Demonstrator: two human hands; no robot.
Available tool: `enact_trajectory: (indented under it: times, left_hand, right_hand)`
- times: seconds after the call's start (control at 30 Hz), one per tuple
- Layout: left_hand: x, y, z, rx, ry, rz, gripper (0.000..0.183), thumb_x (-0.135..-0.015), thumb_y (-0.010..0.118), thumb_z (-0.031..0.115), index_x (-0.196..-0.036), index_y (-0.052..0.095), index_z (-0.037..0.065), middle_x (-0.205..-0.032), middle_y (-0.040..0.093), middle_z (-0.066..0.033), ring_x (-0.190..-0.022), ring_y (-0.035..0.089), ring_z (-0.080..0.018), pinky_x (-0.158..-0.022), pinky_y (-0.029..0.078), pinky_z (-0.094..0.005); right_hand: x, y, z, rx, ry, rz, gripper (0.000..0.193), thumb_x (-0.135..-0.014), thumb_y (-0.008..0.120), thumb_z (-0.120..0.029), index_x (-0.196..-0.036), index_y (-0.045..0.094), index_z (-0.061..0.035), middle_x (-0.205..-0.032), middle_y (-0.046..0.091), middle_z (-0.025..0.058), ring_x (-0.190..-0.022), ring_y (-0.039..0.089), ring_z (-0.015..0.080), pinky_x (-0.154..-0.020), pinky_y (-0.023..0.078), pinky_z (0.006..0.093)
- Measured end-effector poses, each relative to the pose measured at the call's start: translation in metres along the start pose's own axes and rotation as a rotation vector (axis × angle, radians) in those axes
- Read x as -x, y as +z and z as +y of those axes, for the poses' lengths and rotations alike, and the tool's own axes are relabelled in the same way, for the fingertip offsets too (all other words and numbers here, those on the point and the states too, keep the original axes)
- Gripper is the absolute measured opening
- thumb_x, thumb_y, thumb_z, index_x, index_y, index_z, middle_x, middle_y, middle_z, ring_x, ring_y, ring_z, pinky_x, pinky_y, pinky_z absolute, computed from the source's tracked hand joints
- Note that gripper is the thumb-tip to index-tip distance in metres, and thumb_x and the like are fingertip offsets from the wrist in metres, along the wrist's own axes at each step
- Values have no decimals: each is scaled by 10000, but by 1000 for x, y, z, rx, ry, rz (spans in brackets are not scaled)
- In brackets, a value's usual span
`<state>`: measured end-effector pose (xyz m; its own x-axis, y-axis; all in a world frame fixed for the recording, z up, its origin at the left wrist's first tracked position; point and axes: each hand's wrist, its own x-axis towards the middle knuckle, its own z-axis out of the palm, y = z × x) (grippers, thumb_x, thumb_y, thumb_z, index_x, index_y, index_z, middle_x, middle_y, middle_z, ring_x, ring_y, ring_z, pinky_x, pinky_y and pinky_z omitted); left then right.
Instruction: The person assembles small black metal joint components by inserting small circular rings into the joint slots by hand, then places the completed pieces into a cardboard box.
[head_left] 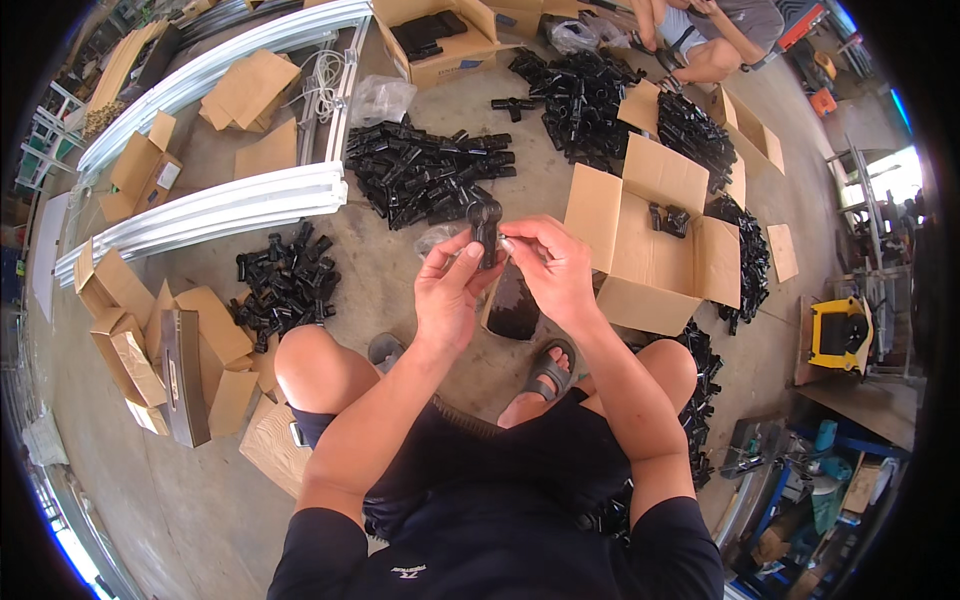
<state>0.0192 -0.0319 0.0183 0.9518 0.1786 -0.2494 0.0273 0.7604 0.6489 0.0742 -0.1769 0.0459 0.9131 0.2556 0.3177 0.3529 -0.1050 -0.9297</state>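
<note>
1. The left hand grasps 1 black fitting between thumb and fingers; the fitting stands roughly upright in front of the person, above the concrete floor, its rounded end uppermost.
2. The right hand pinches a small shiny piece with thumb and fingertip at the fitting's right side; whether the 2 parts touch, or what the piece is, I cannot tell.
3. The fitting looks stiff and hard, likely modest in weight for 1 hand, and not fragile; its glossy coat could be slippery, so the narrower body below the rounded end seems the surest hold; the small piece would be easy to drop and calls for a fingertip pinch.
4. Beyond the hands lies a large heap of black fittings; a smaller heap lies to the left; to the right stands an open cardboard box with a few black parts inside.
</note>
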Motion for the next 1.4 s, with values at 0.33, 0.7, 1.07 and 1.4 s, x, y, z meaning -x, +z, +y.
enact_trajectory:
  times: [0.33, 0.7, 1.07, 1.4]
  left_hand:
    - [-4, -5, 0, 43, 31, -5, 209, -982, 669, 12, -1190, 659, -4, -1135, 736, -137, -1000, 742, -242, -893, 634, -382]
    - [1, 2, 7, 46, 69, -55, 180, -973, 668, -29, -1152, 678, -13, -1142, 734, -143, -1011, 725, -209, -901, 638, -385]
    - [2, 1, 7, 21, 65, -46, 177, -970, 673, -28, -1146, 682, -11, -1109, 745, -143, -960, 736, -205, -862, 645, -364]
    - [2, 0, 6, -7, 29, -40, 193, -980, 667, -5, -1172, 684, 2, -1132, 738, -116, -999, 725, -194, -884, 640, -392]
  right_hand:
    - [-3, 7, 9, 78, -72, 12, 158, -914, 702, 56, -1055, 725, -12, -1004, 719, 97, -818, 722, 178, -705, 575, 282]
    - [-3, 2, -5, 280, -272, 33, 161, -890, 735, 41, -1036, 723, -29, -989, 713, 106, -774, 708, 205, -642, 554, 295]
    - [-2, 5, 0, 387, -349, 24, 203, -888, 741, 15, -1072, 666, -25, -932, 683, 128, -782, 685, 285, -641, 547, 351]
    - [3, 7, 0, 282, -241, 54, 114, -910, 740, -17, -999, 669, -18, -903, 679, 119, -761, 680, 270, -627, 539, 348]
